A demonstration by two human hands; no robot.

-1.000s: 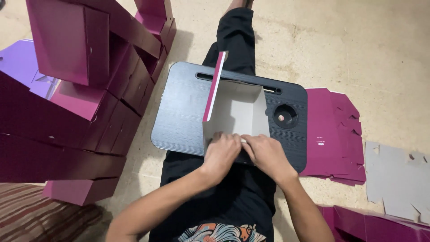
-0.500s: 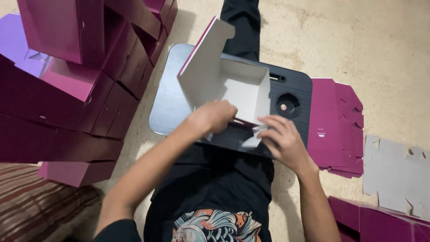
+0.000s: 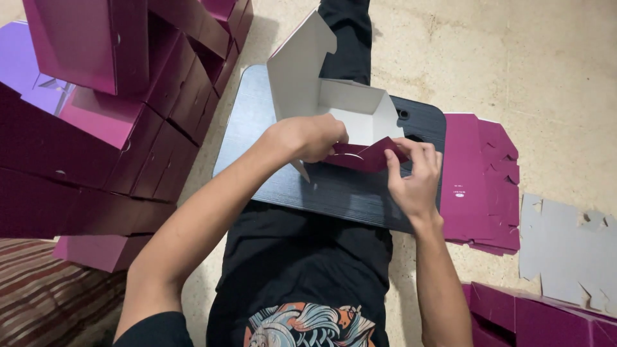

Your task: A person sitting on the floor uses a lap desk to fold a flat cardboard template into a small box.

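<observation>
1. A stack of assembled magenta boxes [image 3: 116, 109] fills the upper left, well apart from the fingers of both hands, with a striped cushion [image 3: 45, 289] below it.
2. A dark lap desk [image 3: 334, 193] lies across the person's legs, directly under both hands; its bare wood-grain surface shows below the knuckles.
3. A pile of flat magenta box blanks [image 3: 479, 177] lies on the floor just beyond the right hand's little finger side, and a grey flat blank [image 3: 565, 247] lies further out, well apart from the fingers.
4. The half-folded cardboard box [image 3: 350, 115] stands on the lap desk just above the fingertips, its white inside facing the camera and its tall lid panel tilted up to the left.
5. The left arm comes in from the lower left, bent at the elbow, forearm slanting up across the body. The left hand [image 3: 308, 138] is curled into a loose fist at the box's front edge, fingers closed on the near flap; exactly how they pinch it is hidden under the knuckles.
6. The right arm rises almost straight from the bottom edge. The right hand [image 3: 414, 177] is palm-in, wrist bent slightly left, with thumb and forefinger pinched on the magenta front flap [image 3: 366, 154], the other fingers partly spread and bent above it.
7. That flap runs between the two hands, touching both, bowed and folded toward the box's open inside.
</observation>
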